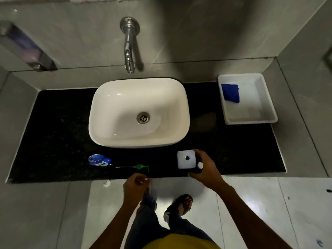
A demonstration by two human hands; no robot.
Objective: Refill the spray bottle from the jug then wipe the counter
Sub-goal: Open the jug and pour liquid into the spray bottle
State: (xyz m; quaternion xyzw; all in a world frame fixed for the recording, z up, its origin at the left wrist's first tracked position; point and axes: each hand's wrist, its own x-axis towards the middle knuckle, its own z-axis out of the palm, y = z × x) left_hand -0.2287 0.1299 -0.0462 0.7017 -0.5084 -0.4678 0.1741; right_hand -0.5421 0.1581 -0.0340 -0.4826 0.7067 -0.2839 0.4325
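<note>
The jug [186,159] stands at the counter's front edge, right of centre. From above it is a white square with a blue spot in its top. My right hand [204,169] is closed around its right side, where a dark part with a small white round cap shows. The blue spray bottle [98,160] stands at the front left with its neck uncovered. Its green spray head [142,167], tube attached, lies on the black counter [59,141] beside it. My left hand [135,184] hovers just in front of the spray head, fingers curled with nothing clearly in them.
A white basin [115,139] sits mid-counter under a chrome wall tap [128,44]. At the back right a white tray [267,105] holds a folded blue cloth [230,92]. Grey tiled walls close in both counter ends. A soap dispenser [27,49] hangs on the left wall.
</note>
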